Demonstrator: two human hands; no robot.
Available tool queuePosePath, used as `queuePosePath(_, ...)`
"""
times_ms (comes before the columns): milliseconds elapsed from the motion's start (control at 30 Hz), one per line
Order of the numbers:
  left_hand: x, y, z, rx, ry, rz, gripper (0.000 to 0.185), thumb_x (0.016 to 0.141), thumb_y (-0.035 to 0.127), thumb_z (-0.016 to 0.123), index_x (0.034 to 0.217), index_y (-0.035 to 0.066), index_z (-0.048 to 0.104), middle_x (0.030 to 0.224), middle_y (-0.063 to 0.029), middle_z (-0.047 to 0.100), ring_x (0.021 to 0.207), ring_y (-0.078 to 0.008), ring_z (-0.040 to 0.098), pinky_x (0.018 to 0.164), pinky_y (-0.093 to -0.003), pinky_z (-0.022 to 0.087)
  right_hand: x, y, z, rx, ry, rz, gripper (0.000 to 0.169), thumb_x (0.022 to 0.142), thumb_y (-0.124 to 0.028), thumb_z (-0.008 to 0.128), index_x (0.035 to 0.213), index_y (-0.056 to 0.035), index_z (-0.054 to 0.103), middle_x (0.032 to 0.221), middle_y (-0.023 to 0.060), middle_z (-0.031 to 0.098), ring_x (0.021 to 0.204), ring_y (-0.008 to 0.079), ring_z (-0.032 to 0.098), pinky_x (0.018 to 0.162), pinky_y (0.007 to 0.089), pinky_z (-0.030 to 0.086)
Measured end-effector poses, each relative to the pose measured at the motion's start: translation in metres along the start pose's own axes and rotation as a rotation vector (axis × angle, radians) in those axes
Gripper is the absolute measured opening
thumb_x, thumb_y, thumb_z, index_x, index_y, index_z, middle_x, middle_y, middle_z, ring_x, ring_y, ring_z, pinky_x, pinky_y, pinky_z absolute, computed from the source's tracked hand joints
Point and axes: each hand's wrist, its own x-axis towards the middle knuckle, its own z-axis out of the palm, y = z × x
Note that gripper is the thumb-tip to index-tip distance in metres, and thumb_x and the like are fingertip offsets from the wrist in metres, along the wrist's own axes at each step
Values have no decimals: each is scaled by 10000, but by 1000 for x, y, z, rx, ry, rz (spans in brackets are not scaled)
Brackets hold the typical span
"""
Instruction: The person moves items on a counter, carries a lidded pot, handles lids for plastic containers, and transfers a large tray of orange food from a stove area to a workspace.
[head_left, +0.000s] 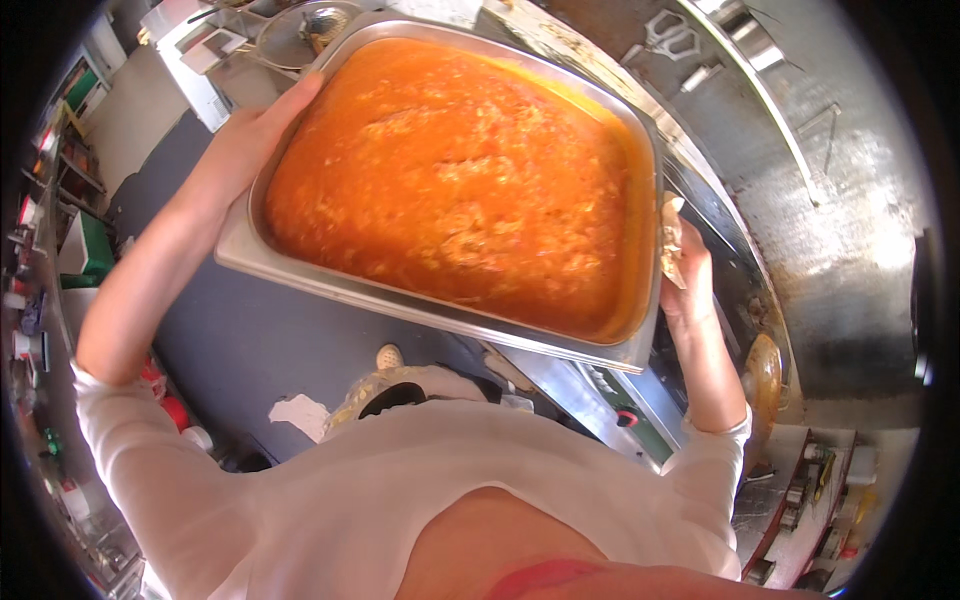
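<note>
A large rectangular stainless steel food pan (420, 304) hangs above the floor in front of my body, held between both hands. It is filled with an orange-red sauce (450, 187) that has lumpy, pale bits at its surface. My left hand (259, 139) grips the pan's left end, thumb over the rim and the other fingers hidden beneath. At the right end, my right hand (688, 262) holds the pan with a crumpled piece of brownish paper or cloth (672, 244) between hand and metal. The pan is tilted in view, its right end nearer my body.
Dark grey floor (225, 315) lies below. A stove-like counter (570, 397) runs along the right, beneath a metal wall (847, 247) with hanging utensils (671, 36). Beyond the pan's far left corner sits a round wire strainer (300, 34). Crowded shelves (810, 517) stand at lower right.
</note>
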Motion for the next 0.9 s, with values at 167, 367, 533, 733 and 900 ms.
queuePosePath(167,2,-23,4,36,295,-124,657,774,531,521,994,-87,561,969,-145,583,887,-166,543,788,-252,409,79,12,-10,8,-234,19,244,827,-190,474,973,-2,531,877,57,573,776,118,536,704,243,404)
queuePosePath(367,-15,0,7,185,500,-111,659,793,516,505,1057,-87,527,1044,-146,553,969,-158,497,865,-255,353,121,23,17,269,-164,143,246,830,-196,479,957,6,538,881,56,582,787,116,551,690,241,423)
queuePosePath(533,-3,15,-68,199,584,-191,587,786,495,532,1057,-25,550,1013,-89,573,933,-139,512,829,-235,368,165,36,105,149,-159,66,241,818,-240,502,900,-20,558,826,43,568,733,107,542,637,259,415)
queuePosePath(733,20,30,-167,108,694,-114,608,806,459,524,1171,-24,468,1190,-81,477,1067,-150,431,919,-253,296,213,2,175,-69,-321,-83,270,863,-261,441,839,-24,568,759,15,535,692,84,466,627,263,362)
queuePosePath(900,10,57,-243,173,875,-185,691,795,498,514,1237,-17,388,1251,-71,416,1115,-168,382,941,-267,268,245,16,292,-188,-414,-91,288,870,-264,440,848,-17,585,717,7,533,664,82,471,621,246,383)
